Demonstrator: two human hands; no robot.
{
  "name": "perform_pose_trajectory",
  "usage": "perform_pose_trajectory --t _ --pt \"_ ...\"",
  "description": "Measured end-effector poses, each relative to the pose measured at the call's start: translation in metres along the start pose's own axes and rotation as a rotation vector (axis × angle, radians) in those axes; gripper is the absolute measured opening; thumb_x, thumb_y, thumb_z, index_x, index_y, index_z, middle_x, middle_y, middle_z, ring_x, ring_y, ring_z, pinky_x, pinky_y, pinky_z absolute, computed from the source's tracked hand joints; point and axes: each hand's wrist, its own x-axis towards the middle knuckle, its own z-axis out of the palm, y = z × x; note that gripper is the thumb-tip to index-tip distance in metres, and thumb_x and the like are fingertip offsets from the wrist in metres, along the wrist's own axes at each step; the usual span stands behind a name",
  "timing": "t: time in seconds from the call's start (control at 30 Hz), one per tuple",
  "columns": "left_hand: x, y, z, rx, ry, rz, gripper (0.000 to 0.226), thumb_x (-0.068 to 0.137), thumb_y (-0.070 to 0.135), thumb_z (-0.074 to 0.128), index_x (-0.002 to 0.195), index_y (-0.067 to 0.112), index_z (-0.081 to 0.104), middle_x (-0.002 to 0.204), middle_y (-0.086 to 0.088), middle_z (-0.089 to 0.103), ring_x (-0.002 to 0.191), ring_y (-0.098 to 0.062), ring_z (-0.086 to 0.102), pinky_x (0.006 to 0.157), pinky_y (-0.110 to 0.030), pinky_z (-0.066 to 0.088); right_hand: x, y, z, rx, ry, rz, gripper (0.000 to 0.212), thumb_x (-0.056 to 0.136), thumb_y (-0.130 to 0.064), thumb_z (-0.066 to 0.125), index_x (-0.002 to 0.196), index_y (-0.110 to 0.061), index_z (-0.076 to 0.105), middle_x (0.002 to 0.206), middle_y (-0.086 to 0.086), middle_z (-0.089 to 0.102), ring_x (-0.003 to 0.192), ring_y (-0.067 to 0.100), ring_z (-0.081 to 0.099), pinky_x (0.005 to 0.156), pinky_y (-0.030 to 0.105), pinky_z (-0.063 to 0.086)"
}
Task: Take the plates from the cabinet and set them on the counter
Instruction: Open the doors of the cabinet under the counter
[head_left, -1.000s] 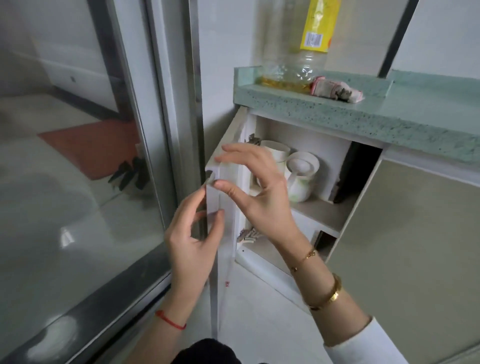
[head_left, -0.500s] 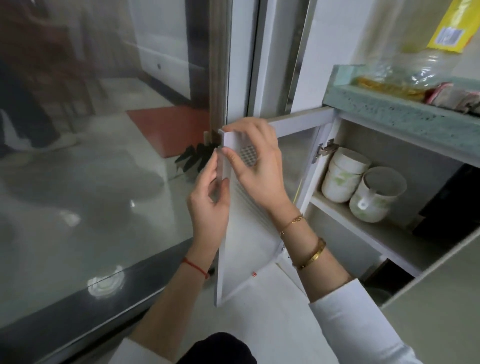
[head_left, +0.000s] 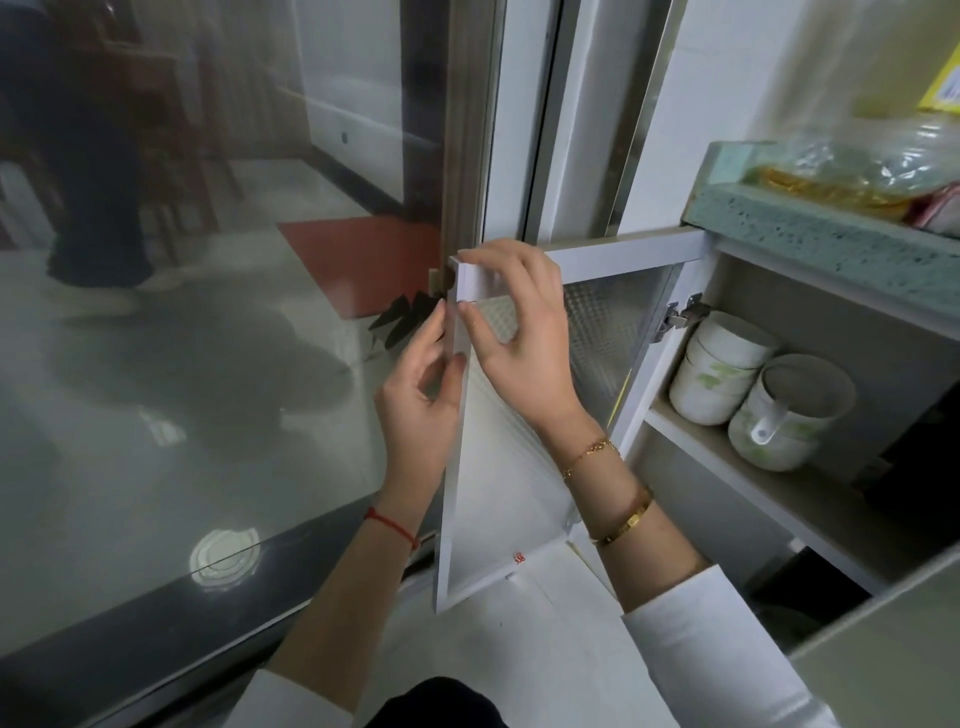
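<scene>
The white cabinet door (head_left: 498, 499) with a frosted glass pane stands swung wide open to the left. My right hand (head_left: 519, 332) pinches the door's free top corner, thumb on the inside face. My left hand (head_left: 421, 400) touches the same edge from the outer side, fingers loosely curled. Inside the cabinet, on the upper shelf (head_left: 810, 499), stand a stack of white bowls (head_left: 719, 376) and a second white stack with a spoon (head_left: 789, 415). No flat plates are visible. The green speckled counter (head_left: 831, 234) runs above the cabinet.
An oil bottle (head_left: 852, 166) and a pink wrapped item (head_left: 943, 210) sit on the counter's left end. A glass sliding door (head_left: 208, 312) and its metal frame (head_left: 524, 124) stand just left of the cabinet door. A dark lower compartment (head_left: 810, 582) lies under the shelf.
The cabinet door has swung from nearly edge-on to wide open, with both hands moving left with its free edge. The view has shifted left and closer, revealing the bowls on the shelf.
</scene>
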Motion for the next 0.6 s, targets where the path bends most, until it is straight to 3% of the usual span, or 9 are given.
perform_pose_trajectory --t 0.13,0.23,0.3,0.43,0.6 --pt "-0.01 0.001 -0.002 0.127 0.141 0.094 0.046 0.091 0.003 0.069 0.136 0.012 0.059 0.137 0.001 0.064 0.129 -0.015 0.059 0.108 -0.032 0.046 -0.004 -0.002 -0.008 -0.004 0.022 -0.012 0.043 0.09 -0.011 0.066 0.131 -0.007 0.058 0.134 0.006 0.055 0.131 0.021 0.045 0.114 0.037 0.034" --pt "-0.025 0.002 0.001 0.103 0.207 0.153 0.037 0.09 0.003 0.07 0.124 0.014 0.064 0.122 0.002 0.068 0.113 -0.019 0.064 0.096 -0.03 0.05 -0.009 0.001 -0.022 -0.076 0.081 0.022 0.045 0.091 -0.014 0.066 0.134 -0.006 0.055 0.134 0.006 0.055 0.129 0.023 0.046 0.113 0.035 0.034" --pt "-0.037 0.005 0.01 0.039 0.166 0.158 0.031 0.09 0.002 0.068 0.119 0.014 0.065 0.114 0.0 0.069 0.103 -0.021 0.066 0.09 -0.03 0.052 -0.016 0.005 -0.035 -0.145 0.131 0.052 0.042 0.091 -0.014 0.065 0.132 -0.008 0.057 0.13 0.003 0.058 0.123 0.021 0.048 0.11 0.031 0.035" --pt "-0.055 0.01 0.046 -0.108 -0.132 0.061 0.023 0.092 0.003 0.065 0.114 0.01 0.067 0.111 0.001 0.071 0.101 -0.021 0.068 0.088 -0.036 0.056 -0.035 0.017 -0.077 -0.33 0.214 0.075 0.033 0.092 -0.012 0.063 0.125 -0.011 0.062 0.118 0.003 0.062 0.112 0.023 0.053 0.103 0.027 0.036" --pt "-0.074 0.021 0.111 -0.21 -0.555 -0.083 0.031 0.092 0.006 0.066 0.122 0.016 0.065 0.113 0.005 0.07 0.109 -0.016 0.067 0.093 -0.032 0.055 -0.076 0.032 -0.145 -0.575 0.325 0.178 0.029 0.093 -0.014 0.059 0.122 -0.013 0.064 0.116 0.0 0.062 0.109 0.018 0.052 0.098 0.025 0.037"
